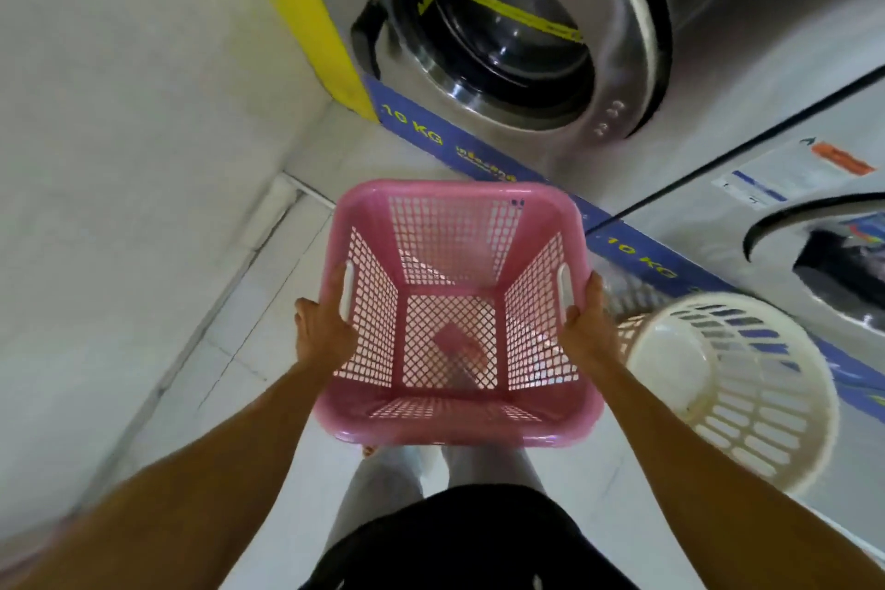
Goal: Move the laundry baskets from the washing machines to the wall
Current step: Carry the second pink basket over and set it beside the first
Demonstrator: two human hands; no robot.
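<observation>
Head view: pink basket (455, 316) is held off the floor, in front of the washer (517, 43) at the end of the row. Left hand (325, 326) is clasped on its left rim by the handle slot; right hand (586, 326) likewise on the right rim. Basket appears empty. White basket (732, 388) lies tipped just right of it, against the next washer's base. Wall (119, 134) stands left. Judged step: carrying. Next move calls for swinging left and setting down by the wall.

A square basket (455, 316) sits between both hands; beyond them a washing machine (503, 43), a round basket (732, 388) just right (floor-level).
</observation>
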